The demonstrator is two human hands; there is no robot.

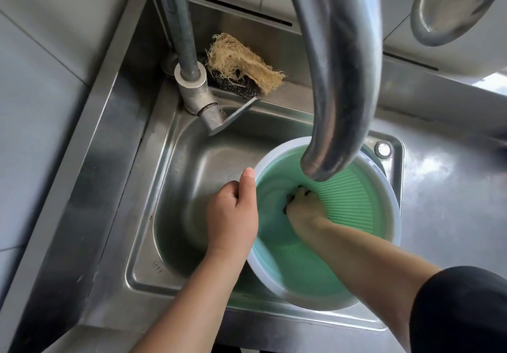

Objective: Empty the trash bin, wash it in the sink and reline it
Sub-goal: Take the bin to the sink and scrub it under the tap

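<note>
Mid-wash stage, by the look of it. Green trash bin tilted in the steel sink, mouth toward the camera, no rubbish or liner visible inside: emptying judged done, rinsing and relining still to come. Left hand gripping the white rim, fingers curled over it, thumb laid along the edge. Right hand deep inside, fingers closed on a small dark scrubber pressed to the ribbed wall. Faucet spout overhead; no water stream discernible. Loofah pad on a dark scourer at the back ledge. Stainless desk around the basin, grey tiled wall at left.
</note>
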